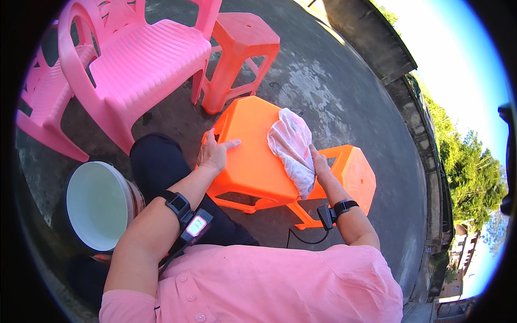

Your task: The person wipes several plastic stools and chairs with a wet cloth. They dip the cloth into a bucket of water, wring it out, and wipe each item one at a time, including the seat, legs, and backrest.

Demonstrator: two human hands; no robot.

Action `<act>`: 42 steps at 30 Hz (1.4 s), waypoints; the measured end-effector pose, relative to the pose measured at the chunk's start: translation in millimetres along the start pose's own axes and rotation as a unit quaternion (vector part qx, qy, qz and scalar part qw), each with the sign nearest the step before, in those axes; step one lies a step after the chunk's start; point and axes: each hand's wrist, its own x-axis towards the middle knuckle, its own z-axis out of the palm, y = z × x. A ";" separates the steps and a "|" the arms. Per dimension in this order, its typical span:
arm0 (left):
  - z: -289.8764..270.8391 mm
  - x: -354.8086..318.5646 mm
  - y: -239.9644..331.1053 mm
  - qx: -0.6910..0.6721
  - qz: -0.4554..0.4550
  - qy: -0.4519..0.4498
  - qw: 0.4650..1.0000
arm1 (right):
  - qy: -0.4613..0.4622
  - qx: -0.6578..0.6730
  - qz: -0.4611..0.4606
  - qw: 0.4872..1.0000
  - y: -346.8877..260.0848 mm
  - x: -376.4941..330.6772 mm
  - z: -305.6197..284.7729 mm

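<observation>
White bucket (131, 195), pale liquid (101, 215) — cloth (292, 145) on stool (249, 145)

Hands (212, 155) apart, left thumb (232, 144) — extended

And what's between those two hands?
In the head view, an orange stool is between the left hand and the right hand, with a pale cloth on its right part.

A pale pink cloth (291, 152) hides part of the orange plastic stool (249, 142). The view's top edge crops the nearer pink armchair (151, 62).
</observation>
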 end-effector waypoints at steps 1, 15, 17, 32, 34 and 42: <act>-0.4 -0.1 0.6 0.009 -0.003 -0.004 1.000 | -0.026 0.051 -0.023 0.998 21.3 -24.3 2.5; -9.0 6.7 -2.2 0.012 -0.042 -0.050 0.998 | 0.212 -0.191 -0.339 0.897 13.8 -201.4 67.6; -11.1 5.5 -1.2 0.023 -0.055 -0.079 0.995 | 0.200 -0.255 -0.330 0.887 6.1 -203.4 70.7; -17.1 23.2 -31.2 -0.374 -0.098 -0.193 0.902 | 0.079 -0.408 -0.578 0.702 -142.8 -152.3 184.0; -17.6 16.7 -26.2 -0.448 -0.075 -0.242 0.857 | 0.094 -0.404 -0.613 0.672 -162.0 -109.5 179.6; -39.0 -3.9 -10.9 -0.150 -0.148 -0.192 0.959 | 0.149 -0.443 -0.363 0.806 -204.1 16.7 145.3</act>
